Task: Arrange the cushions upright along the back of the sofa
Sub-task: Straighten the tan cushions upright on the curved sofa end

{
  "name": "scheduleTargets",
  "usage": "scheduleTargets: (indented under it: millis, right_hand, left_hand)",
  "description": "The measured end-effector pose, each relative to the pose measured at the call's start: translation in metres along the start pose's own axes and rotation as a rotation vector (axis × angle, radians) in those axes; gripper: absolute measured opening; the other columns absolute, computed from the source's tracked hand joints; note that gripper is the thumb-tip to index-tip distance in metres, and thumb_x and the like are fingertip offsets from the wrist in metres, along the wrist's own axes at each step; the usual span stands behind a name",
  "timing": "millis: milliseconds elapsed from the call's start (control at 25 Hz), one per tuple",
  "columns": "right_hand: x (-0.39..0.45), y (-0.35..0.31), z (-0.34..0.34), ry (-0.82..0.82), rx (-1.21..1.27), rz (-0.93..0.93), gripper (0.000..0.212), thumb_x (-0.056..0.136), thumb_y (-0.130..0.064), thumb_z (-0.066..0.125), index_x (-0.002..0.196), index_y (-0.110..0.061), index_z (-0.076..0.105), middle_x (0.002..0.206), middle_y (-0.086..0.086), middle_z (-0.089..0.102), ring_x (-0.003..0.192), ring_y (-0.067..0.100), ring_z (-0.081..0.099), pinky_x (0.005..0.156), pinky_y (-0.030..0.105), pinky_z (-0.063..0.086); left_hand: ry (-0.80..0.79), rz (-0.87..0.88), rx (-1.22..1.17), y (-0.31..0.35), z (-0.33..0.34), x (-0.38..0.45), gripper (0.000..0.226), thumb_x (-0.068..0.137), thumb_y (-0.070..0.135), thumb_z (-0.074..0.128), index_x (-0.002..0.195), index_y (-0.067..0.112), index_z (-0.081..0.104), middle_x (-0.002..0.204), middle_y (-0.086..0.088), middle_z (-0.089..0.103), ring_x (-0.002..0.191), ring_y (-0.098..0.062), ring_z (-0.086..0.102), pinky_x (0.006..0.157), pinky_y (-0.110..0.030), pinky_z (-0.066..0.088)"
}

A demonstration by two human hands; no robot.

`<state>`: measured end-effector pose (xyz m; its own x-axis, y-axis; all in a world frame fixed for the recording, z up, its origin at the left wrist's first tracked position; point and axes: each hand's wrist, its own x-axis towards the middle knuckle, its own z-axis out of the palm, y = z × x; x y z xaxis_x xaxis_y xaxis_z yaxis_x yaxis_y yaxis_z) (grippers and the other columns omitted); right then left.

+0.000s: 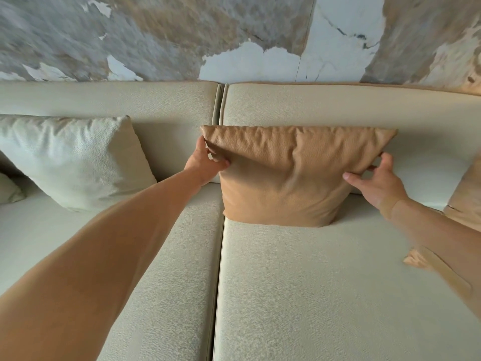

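Note:
A tan leather cushion [289,175] stands upright against the cream backrest [325,108] of the sofa, its lower edge on the right seat. My left hand [205,162] pinches its upper left side. My right hand [377,183] grips its right edge, thumb behind and fingers in front. A cream cushion [75,157] leans upright against the left backrest [117,100].
Another tan cushion [466,201] shows at the right edge, partly hidden by my right forearm. A small cream cushion corner [9,190] peeks in at far left. A seam [220,256] splits the two seat pads. A marbled wall [234,35] rises behind the sofa.

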<state>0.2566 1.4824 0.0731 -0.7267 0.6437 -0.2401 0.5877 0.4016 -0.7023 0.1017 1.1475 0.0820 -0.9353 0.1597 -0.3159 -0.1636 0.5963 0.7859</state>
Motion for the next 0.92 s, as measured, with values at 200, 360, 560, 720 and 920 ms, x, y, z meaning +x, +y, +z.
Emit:
scheduleTargets:
  millis: [200, 360, 560, 720, 920]
  right_hand:
    - [-0.005, -0.011, -0.012, 0.055, -0.052, -0.018, 0.1, 0.082, -0.04, 0.073, 0.154, -0.027, 0.005, 0.149, 0.007, 0.046, 0.132, 0.037, 0.045, 0.106, 0.04, 0.034]
    - [-0.019, -0.017, -0.023, 0.056, -0.106, -0.051, 0.103, 0.082, -0.043, 0.072, 0.155, -0.032, 0.0, 0.155, 0.008, 0.037, 0.136, 0.038, 0.042, 0.107, 0.045, 0.034]
    - [-0.052, -0.031, -0.05, 0.042, -0.295, -0.164, 0.101, 0.08, -0.056, 0.067, 0.155, -0.028, 0.006, 0.158, 0.01, 0.029, 0.141, 0.036, 0.032, 0.107, 0.055, 0.036]
    - [-0.096, -0.048, -0.086, 0.013, -0.523, -0.196, 0.099, 0.079, -0.065, 0.058, 0.155, -0.029, 0.007, 0.161, 0.007, 0.022, 0.143, 0.041, 0.021, 0.105, 0.059, 0.034]
    - [-0.15, -0.08, -0.133, 0.004, -0.691, -0.223, 0.094, 0.082, -0.07, 0.049, 0.154, -0.038, -0.003, 0.164, -0.001, 0.007, 0.15, 0.033, 0.001, 0.114, 0.059, 0.018]
  left_hand:
    - [0.039, -0.003, 0.074, 0.001, -0.008, -0.002, 0.103, 0.084, 0.029, 0.074, 0.155, 0.034, 0.0, 0.15, 0.002, 0.044, 0.13, -0.026, 0.05, 0.103, -0.038, 0.043]
    - [0.029, -0.003, 0.125, 0.006, -0.025, -0.01, 0.105, 0.084, 0.033, 0.074, 0.154, 0.037, -0.004, 0.155, 0.002, 0.037, 0.134, -0.026, 0.046, 0.104, -0.037, 0.042]
    - [0.028, 0.083, 0.265, 0.015, -0.053, -0.043, 0.103, 0.083, 0.039, 0.073, 0.155, 0.037, 0.0, 0.157, 0.001, 0.033, 0.137, -0.026, 0.041, 0.107, -0.039, 0.038]
    - [0.032, 0.143, 0.364, 0.035, -0.081, -0.088, 0.102, 0.082, 0.045, 0.072, 0.154, 0.039, 0.001, 0.16, 0.0, 0.027, 0.142, -0.026, 0.034, 0.109, -0.044, 0.037]
    - [0.145, 0.345, 0.602, 0.078, -0.108, -0.159, 0.096, 0.081, 0.053, 0.068, 0.154, 0.038, 0.008, 0.16, 0.005, 0.027, 0.145, -0.022, 0.028, 0.11, -0.051, 0.033]
